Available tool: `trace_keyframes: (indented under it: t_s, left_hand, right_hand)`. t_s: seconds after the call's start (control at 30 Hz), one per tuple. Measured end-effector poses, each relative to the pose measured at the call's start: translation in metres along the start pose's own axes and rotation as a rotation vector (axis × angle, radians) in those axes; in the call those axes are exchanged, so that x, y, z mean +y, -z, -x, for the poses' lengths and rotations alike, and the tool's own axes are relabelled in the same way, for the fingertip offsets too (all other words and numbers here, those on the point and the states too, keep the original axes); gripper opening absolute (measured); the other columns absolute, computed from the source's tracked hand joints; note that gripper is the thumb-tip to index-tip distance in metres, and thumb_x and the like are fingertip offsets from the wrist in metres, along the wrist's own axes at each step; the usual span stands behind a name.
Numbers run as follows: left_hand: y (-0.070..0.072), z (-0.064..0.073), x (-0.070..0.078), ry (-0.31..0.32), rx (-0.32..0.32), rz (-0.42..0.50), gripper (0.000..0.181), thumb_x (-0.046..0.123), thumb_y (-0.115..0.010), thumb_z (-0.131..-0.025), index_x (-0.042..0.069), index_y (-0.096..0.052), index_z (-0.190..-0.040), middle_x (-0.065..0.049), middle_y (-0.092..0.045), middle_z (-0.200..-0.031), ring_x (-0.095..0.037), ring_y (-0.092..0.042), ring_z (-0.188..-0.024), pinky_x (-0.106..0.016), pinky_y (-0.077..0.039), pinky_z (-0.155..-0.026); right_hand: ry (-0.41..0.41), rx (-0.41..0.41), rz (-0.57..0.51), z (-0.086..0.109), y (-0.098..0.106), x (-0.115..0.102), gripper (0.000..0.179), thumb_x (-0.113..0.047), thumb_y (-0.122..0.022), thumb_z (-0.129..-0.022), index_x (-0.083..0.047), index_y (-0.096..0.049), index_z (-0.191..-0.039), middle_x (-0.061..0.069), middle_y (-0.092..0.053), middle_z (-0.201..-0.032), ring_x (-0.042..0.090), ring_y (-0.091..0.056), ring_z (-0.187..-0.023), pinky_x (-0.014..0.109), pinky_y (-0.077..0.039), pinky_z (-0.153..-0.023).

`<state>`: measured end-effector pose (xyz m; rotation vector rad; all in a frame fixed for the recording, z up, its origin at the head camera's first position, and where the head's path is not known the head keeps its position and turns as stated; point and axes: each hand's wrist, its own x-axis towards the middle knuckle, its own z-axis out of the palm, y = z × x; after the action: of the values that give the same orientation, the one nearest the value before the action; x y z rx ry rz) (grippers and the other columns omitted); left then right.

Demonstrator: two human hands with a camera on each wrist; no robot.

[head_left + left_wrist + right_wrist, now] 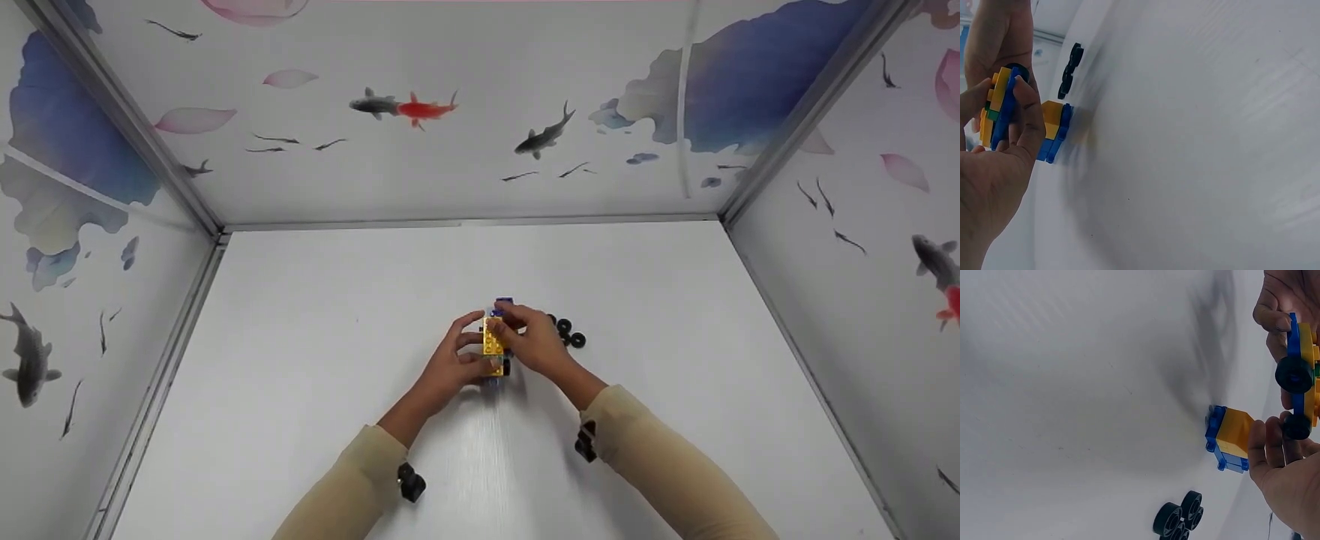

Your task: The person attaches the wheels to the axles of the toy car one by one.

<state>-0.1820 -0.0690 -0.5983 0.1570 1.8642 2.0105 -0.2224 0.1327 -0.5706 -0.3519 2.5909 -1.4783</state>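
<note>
Both hands meet at the table's middle around a small brick vehicle [493, 346] with a blue base plate, yellow and green bricks and two black wheels [1294, 374] on one side. My left hand [469, 349] grips it along one long side, thumb and fingers pinching the blue plate [1004, 109]. From the other side my right hand [517, 330] holds it, fingertips [1275, 433] by the lower wheel. A separate yellow-and-blue block [1231, 437] lies on the table just beyond the hands.
Several loose black wheels [566, 331] lie in a cluster right of the hands. White table [300, 360] enclosed by fish-patterned walls [450, 135] on three sides.
</note>
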Motion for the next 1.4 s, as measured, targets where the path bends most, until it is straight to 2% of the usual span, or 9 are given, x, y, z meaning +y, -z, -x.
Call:
trace_keyframes:
  t_s: [0.13,0.3,0.6,0.8,0.97,1.07,1.27,1.4]
  left_hand:
    - [0.0,-0.001,0.0,0.018,0.015,-0.022,0.091,0.019,-0.084,-0.098,0.03,-0.032,-0.172,-0.016,-0.057,-0.155,-0.025,-0.075,-0.119,-0.049,-0.066,-0.098]
    - [0.001,-0.002,0.0,0.043,0.057,-0.034,0.09,0.019,-0.085,-0.097,0.026,-0.035,-0.171,-0.016,-0.057,-0.156,-0.025,-0.077,-0.117,-0.046,-0.067,-0.1]
    - [0.005,0.0,0.003,0.059,0.092,-0.038,0.084,0.022,-0.085,-0.097,0.031,-0.04,-0.167,-0.014,-0.055,-0.155,-0.025,-0.075,-0.119,-0.042,-0.065,-0.1]
    - [0.006,-0.002,0.007,0.067,0.118,-0.033,0.084,0.019,-0.084,-0.097,0.03,-0.041,-0.167,-0.018,-0.052,-0.157,-0.025,-0.075,-0.116,-0.04,-0.065,-0.1]
    - [0.008,-0.004,0.007,0.076,0.148,-0.032,0.083,0.015,-0.082,-0.095,0.026,-0.042,-0.167,-0.022,-0.05,-0.158,-0.027,-0.074,-0.114,-0.042,-0.065,-0.1]
    - [0.008,-0.005,0.007,0.076,0.162,-0.03,0.082,0.013,-0.08,-0.094,0.023,-0.043,-0.166,-0.022,-0.049,-0.157,-0.028,-0.072,-0.114,-0.04,-0.065,-0.098]
    - [0.01,-0.006,0.008,0.071,0.194,0.006,0.075,0.011,-0.078,-0.095,0.028,-0.048,-0.161,-0.023,-0.047,-0.158,-0.029,-0.071,-0.113,-0.033,-0.064,-0.093]
    - [0.01,-0.007,0.011,0.067,0.234,0.016,0.07,0.014,-0.078,-0.097,0.03,-0.05,-0.159,-0.022,-0.046,-0.16,-0.028,-0.07,-0.111,-0.034,-0.062,-0.095]
  right_hand:
    - [-0.028,0.008,0.015,0.0,0.001,0.0,0.048,-0.032,-0.071,-0.11,-0.01,-0.067,-0.153,0.012,-0.08,-0.126,0.03,-0.074,-0.118,0.045,-0.066,-0.095]
    - [-0.085,0.024,0.015,0.001,0.004,0.002,0.047,-0.031,-0.071,-0.11,-0.01,-0.067,-0.152,0.013,-0.08,-0.128,0.03,-0.074,-0.118,0.043,-0.066,-0.096]
    - [-0.128,0.009,-0.035,0.003,0.013,0.009,0.056,-0.038,-0.074,-0.108,-0.008,-0.065,-0.155,0.01,-0.08,-0.117,0.024,-0.073,-0.108,0.03,-0.061,-0.083]
    - [-0.168,-0.004,-0.085,0.006,0.018,0.011,0.055,-0.036,-0.077,-0.106,-0.01,-0.066,-0.154,0.009,-0.078,-0.113,0.019,-0.072,-0.099,0.029,-0.063,-0.084]
    - [-0.192,-0.038,-0.124,0.008,0.022,0.013,0.052,-0.032,-0.079,-0.104,-0.01,-0.069,-0.15,0.009,-0.078,-0.112,0.018,-0.071,-0.096,0.037,-0.066,-0.09]
    - [-0.197,-0.066,-0.14,0.01,0.024,0.016,0.05,-0.034,-0.08,-0.104,-0.008,-0.072,-0.145,0.01,-0.078,-0.113,0.018,-0.071,-0.097,0.037,-0.066,-0.091]
    - [-0.197,-0.132,-0.178,0.014,0.027,0.019,0.041,-0.034,-0.08,-0.104,-0.006,-0.078,-0.134,0.011,-0.081,-0.115,0.016,-0.074,-0.098,0.034,-0.067,-0.091]
    - [-0.172,-0.177,-0.212,0.018,0.028,0.019,0.036,-0.028,-0.079,-0.104,-0.001,-0.079,-0.128,0.013,-0.082,-0.113,0.016,-0.073,-0.096,0.037,-0.067,-0.09]
